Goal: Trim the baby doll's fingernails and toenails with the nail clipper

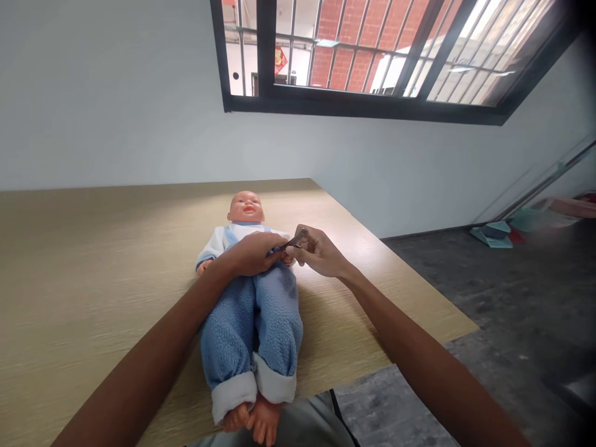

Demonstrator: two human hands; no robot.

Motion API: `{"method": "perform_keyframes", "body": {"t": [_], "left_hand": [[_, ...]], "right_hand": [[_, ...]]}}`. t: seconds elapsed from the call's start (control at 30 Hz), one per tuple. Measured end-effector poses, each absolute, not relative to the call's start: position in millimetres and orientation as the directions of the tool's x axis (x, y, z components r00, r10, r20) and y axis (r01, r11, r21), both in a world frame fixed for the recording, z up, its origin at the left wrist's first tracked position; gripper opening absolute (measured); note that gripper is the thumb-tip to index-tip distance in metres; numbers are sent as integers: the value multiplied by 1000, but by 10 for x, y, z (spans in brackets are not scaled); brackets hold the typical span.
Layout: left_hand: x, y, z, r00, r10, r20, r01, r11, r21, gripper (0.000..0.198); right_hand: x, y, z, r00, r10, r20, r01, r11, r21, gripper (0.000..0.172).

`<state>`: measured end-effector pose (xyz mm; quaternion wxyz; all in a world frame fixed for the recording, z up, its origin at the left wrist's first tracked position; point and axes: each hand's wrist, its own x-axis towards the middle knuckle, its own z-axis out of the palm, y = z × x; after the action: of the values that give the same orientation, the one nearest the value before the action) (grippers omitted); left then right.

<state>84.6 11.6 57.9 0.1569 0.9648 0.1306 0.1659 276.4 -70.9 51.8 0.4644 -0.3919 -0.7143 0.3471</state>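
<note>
A baby doll (pixel 254 310) in blue fleece overalls and a white top lies on its back on the wooden table (pixel 93 261), head away from me, bare feet at the near edge. My left hand (pixel 254 253) rests closed over the doll's right-side hand at its waist. My right hand (pixel 316 251) pinches a small dark metal tool, like nail clippers (pixel 297 239), with its tip at the doll's hand. The doll's other hand (pixel 203 267) lies free on the table.
The table's right edge runs diagonally to a corner (pixel 470 324), with dark floor (pixel 488 298) beyond. A white wall and a barred window (pixel 372 56) stand behind. Teal and red items (pixel 498 234) lie on the floor at far right.
</note>
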Motion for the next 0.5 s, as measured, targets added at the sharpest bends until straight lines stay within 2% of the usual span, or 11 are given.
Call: {"method": "perform_keyframes", "body": {"t": [0.33, 0.5], "left_hand": [[847, 107, 594, 912, 303, 278, 206, -921, 330, 22], [847, 115, 582, 907, 310, 284, 213, -922, 324, 23]], "right_hand": [[2788, -720, 482, -283, 872, 400, 313, 478, -821, 31], [2752, -765, 503, -262, 847, 463, 350, 530, -772, 31]]}}
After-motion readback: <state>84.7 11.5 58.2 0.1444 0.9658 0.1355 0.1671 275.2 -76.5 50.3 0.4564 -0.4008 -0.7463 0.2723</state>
